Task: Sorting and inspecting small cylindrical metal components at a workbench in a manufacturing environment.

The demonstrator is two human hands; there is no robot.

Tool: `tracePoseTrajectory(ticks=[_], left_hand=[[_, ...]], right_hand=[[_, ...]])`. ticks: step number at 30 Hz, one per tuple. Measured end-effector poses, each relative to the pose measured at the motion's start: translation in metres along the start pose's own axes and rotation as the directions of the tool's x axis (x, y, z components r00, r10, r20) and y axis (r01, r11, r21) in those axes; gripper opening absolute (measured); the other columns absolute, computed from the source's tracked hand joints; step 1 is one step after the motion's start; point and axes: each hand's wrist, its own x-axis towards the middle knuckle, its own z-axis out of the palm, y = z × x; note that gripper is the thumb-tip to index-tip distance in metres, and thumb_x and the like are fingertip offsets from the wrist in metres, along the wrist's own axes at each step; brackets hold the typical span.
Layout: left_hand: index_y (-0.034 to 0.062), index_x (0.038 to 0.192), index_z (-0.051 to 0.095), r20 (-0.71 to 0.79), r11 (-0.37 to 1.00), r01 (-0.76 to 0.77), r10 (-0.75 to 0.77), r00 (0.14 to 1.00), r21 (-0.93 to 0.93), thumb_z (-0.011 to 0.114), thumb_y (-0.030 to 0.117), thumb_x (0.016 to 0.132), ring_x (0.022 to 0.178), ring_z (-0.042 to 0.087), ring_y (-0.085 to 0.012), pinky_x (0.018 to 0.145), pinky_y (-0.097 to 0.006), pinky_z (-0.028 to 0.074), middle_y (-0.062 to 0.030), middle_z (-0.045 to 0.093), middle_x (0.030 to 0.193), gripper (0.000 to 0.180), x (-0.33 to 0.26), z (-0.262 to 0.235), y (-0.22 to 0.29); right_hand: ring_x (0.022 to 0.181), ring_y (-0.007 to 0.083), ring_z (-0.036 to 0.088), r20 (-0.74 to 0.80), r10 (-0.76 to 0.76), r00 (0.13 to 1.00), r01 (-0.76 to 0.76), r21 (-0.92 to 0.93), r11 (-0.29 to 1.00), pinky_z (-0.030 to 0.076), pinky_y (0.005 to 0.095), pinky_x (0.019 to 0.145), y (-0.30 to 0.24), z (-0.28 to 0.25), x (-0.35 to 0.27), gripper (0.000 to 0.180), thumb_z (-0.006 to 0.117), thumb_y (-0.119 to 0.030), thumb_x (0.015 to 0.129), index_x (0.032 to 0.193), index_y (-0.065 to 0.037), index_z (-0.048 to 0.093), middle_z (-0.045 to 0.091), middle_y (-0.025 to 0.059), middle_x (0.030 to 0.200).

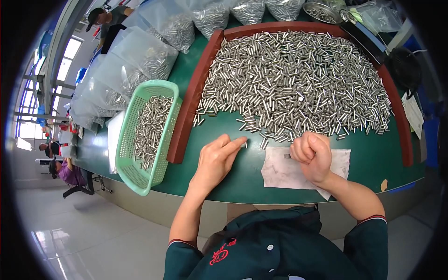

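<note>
From my remote seat, the curled fingers of the right hand [311, 156] hide its palm; a dark stub [287, 156] shows at their edge, and I can't tell whether they grip it. The left hand [214, 161] has thumb and forefinger close together beside a short metal pin [246, 145], centre frame; whether they pinch it, I can't tell. The hands are apart. At left, a mint-green mesh basket [135, 175] holds similar pins; cloudy plastic bags [144, 60] across the upper left blur their metal contents, some cut off by the top edge. A dark-red border [189, 116] rings a big pin heap [298, 84] on the green tabletop [368, 163]. A smudged white sheet [277, 172] lies beneath the right hand. Glossy floor [93, 219] fills the lower left
</note>
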Motion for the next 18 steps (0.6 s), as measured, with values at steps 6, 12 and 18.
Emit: tracePoseTrajectory(ticks=[6, 12, 18], left_hand=[[0.0033, 0.081, 0.061, 0.127, 0.977, -0.173, 0.157, 0.979, 0.128, 0.063, 0.001, 0.067, 0.050, 0.044, -0.0235, 0.046, -0.032, 0.037, -0.0081, 0.042, 0.058, 0.014, 0.010, 0.010, 0.000], [0.0012, 0.076, 0.060, 0.082, 0.986, 0.066, -0.054, 0.995, -0.154, 0.065, 0.000, 0.068, 0.044, 0.041, -0.0127, 0.042, -0.025, 0.034, -0.0049, 0.044, 0.055, 0.009, 0.005, 0.019, 0.017], [0.0019, 0.074, 0.060, 0.134, 0.982, 0.101, -0.080, 0.988, -0.161, 0.065, 0.000, 0.067, 0.043, 0.042, -0.0153, 0.042, -0.027, 0.035, -0.0060, 0.045, 0.055, 0.008, 0.008, 0.038, 0.061]], right_hand=[[0.040, 0.0091, 0.020, -0.017, 0.008, 1.000, -0.010, -0.071, 0.997, 0.019, 0.0248, 0.041, -0.001, -0.003, -0.001, 0.037, 0.036, -0.019, 0.083, 0.049, -0.009, 0.027, 0.026, -0.0003, 0.043], [0.041, 0.0087, 0.021, -0.025, -0.005, 1.000, 0.003, -0.098, 0.995, 0.019, 0.0243, 0.042, 0.000, -0.005, -0.004, 0.035, 0.036, -0.017, 0.083, 0.050, -0.008, 0.027, 0.026, -0.0011, 0.044], [0.042, 0.0085, 0.022, -0.025, -0.033, 0.999, 0.033, 0.031, 0.999, 0.019, 0.0240, 0.042, -0.002, -0.004, 0.000, 0.036, 0.035, -0.017, 0.084, 0.050, -0.008, 0.028, 0.027, -0.0010, 0.045]])
